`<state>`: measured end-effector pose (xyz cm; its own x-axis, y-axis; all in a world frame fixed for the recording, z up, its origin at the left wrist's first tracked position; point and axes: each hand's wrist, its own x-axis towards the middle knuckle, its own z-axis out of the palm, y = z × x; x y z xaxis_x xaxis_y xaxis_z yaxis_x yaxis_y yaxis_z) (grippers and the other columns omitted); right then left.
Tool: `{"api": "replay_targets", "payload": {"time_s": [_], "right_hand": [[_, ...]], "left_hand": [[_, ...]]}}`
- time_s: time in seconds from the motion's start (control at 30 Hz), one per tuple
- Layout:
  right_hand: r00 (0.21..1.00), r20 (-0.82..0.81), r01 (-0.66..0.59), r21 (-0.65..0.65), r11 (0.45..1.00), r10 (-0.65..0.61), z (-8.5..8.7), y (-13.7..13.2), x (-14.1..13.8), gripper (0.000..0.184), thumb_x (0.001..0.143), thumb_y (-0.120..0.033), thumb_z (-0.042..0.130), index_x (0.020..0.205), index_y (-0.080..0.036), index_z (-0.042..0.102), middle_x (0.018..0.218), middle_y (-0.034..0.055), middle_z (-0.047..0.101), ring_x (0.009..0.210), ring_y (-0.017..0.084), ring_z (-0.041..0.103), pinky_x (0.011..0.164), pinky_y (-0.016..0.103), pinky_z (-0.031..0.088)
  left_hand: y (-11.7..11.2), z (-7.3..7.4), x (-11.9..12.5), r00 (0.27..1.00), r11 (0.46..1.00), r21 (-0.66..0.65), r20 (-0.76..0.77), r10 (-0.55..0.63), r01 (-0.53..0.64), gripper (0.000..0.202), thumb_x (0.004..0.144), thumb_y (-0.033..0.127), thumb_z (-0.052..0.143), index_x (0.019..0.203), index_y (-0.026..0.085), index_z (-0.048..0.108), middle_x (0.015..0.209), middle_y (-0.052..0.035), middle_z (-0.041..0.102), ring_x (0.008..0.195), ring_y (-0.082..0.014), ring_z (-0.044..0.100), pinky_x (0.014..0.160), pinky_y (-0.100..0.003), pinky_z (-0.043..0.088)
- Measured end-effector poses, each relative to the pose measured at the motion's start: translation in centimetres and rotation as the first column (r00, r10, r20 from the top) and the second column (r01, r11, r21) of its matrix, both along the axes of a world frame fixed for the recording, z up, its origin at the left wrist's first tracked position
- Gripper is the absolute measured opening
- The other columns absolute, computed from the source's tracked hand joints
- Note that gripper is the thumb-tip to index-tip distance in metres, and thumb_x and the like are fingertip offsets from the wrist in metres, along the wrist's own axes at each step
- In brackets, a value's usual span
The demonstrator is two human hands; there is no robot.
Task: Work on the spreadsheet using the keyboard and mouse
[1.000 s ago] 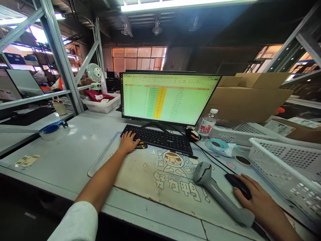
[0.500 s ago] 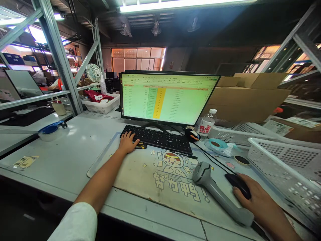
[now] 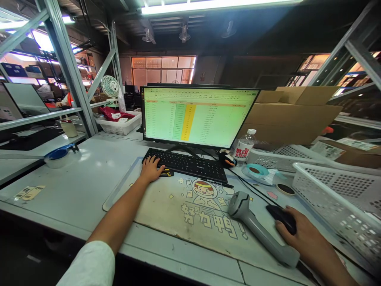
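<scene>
My left hand point(image 3: 151, 169) rests with its fingers spread on the left end of a black keyboard point(image 3: 187, 164), in front of a monitor point(image 3: 196, 116) showing a green and yellow spreadsheet. My right hand point(image 3: 303, 238) lies over a black mouse point(image 3: 280, 216) at the right of a worn desk mat point(image 3: 190, 210) with a cartoon print. A grey barcode scanner point(image 3: 256, 227) lies on the mat just left of the right hand, and its handle touches the hand's edge.
White mesh baskets point(image 3: 336, 198) stand at the right, with cardboard boxes point(image 3: 294, 115) behind. A water bottle point(image 3: 244, 148), a tape roll point(image 3: 256, 171) and another basket point(image 3: 119, 126) sit near the monitor. A metal rack post point(image 3: 71, 71) rises at the left; a person sits far left.
</scene>
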<state>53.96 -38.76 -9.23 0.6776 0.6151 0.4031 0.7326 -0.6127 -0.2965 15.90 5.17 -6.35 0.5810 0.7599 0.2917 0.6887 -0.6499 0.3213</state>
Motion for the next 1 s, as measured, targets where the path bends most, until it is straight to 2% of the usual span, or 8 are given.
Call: {"api": "replay_targets", "payload": {"time_s": [0.07,0.17,0.23,0.37,0.5,0.63,0.8,1.0], "right_hand": [[1.0,-0.011,0.0,-0.021,1.0,0.0,0.21,-0.01,-0.2,0.076,0.078,-0.071,0.042,0.131,-0.018,0.055,0.137,0.021,0.066,0.12,0.039,0.069,0.106,0.056,0.055],[0.999,0.011,-0.051,-0.014,0.999,0.051,0.42,0.04,-0.42,0.076,0.079,-0.07,0.04,0.134,-0.02,0.054,0.142,0.0185,0.064,0.128,0.038,0.065,0.113,0.056,0.05],[0.999,0.012,-0.049,0.006,0.999,0.049,0.42,0.1,-0.46,0.076,0.078,-0.071,0.04,0.131,-0.019,0.056,0.142,0.0202,0.063,0.13,0.04,0.063,0.115,0.057,0.048],[1.0,-0.021,-0.014,0.026,1.0,0.014,0.35,0.1,-0.49,0.074,0.077,-0.071,0.044,0.128,-0.019,0.056,0.136,0.0211,0.066,0.121,0.041,0.068,0.108,0.057,0.053],[0.998,-0.001,-0.058,0.011,0.998,0.058,0.29,-0.02,-0.41,0.074,0.08,-0.071,0.041,0.133,-0.021,0.056,0.145,0.0187,0.062,0.129,0.04,0.063,0.113,0.058,0.049],[1.0,-0.014,-0.011,-0.015,1.0,0.011,0.04,-0.03,-0.07,0.075,0.078,-0.071,0.043,0.129,-0.017,0.055,0.14,0.0223,0.064,0.121,0.041,0.067,0.107,0.057,0.053],[1.0,0.005,-0.001,-0.001,1.0,0.001,-0.14,-0.12,0.02,0.074,0.078,-0.071,0.043,0.131,-0.02,0.054,0.135,0.0199,0.067,0.115,0.04,0.07,0.102,0.056,0.056],[0.999,0.031,-0.037,-0.034,0.999,0.038,-0.26,-0.28,-0.05,0.077,0.083,-0.072,0.037,0.138,-0.021,0.056,0.152,0.0179,0.056,0.133,0.041,0.06,0.112,0.058,0.05]], "left_hand": [[-0.06,0.05,-0.01,1.0,1.0,0.002,0.001,0.002,-0.002,0.065,0.105,0.061,0.042,0.155,0.021,0.053,0.168,-0.0117,0.039,0.158,-0.0343,0.028,0.13,-0.052,0.019],[-0.14,0.13,-0.05,1.0,1.0,0.004,0.003,0.004,-0.004,0.065,0.104,0.061,0.042,0.155,0.021,0.053,0.168,-0.0111,0.039,0.158,-0.0343,0.029,0.13,-0.052,0.02],[-0.16,0.15,-0.06,1.0,1.0,0.004,0.002,0.004,-0.004,0.065,0.104,0.061,0.042,0.155,0.022,0.052,0.168,-0.0104,0.039,0.158,-0.0343,0.029,0.13,-0.053,0.02],[-0.03,0.02,0.0,1.0,1.0,0.007,-0.001,0.007,-0.007,0.065,0.104,0.062,0.042,0.155,0.023,0.053,0.168,-0.0101,0.04,0.158,-0.0343,0.029,0.13,-0.053,0.02],[0.18,-0.23,0.1,1.0,1.0,0.012,-0.001,0.009,-0.009,0.065,0.104,0.062,0.041,0.154,0.022,0.054,0.168,-0.0104,0.039,0.158,-0.0342,0.028,0.13,-0.052,0.019],[0.22,-0.35,0.12,1.0,1.0,0.018,0.001,0.01,-0.01,0.065,0.104,0.063,0.042,0.154,0.022,0.054,0.168,-0.0104,0.04,0.158,-0.034,0.029,0.13,-0.052,0.02],[0.19,-0.33,0.13,1.0,1.0,0.021,0.0,0.012,-0.012,0.065,0.104,0.062,0.042,0.154,0.022,0.054,0.168,-0.01,0.04,0.158,-0.0338,0.029,0.13,-0.052,0.02],[0.17,-0.32,0.15,1.0,1.0,0.027,-0.003,0.016,-0.015,0.064,0.104,0.061,0.043,0.154,0.022,0.054,0.167,-0.0102,0.041,0.158,-0.0336,0.029,0.13,-0.051,0.02]]}}
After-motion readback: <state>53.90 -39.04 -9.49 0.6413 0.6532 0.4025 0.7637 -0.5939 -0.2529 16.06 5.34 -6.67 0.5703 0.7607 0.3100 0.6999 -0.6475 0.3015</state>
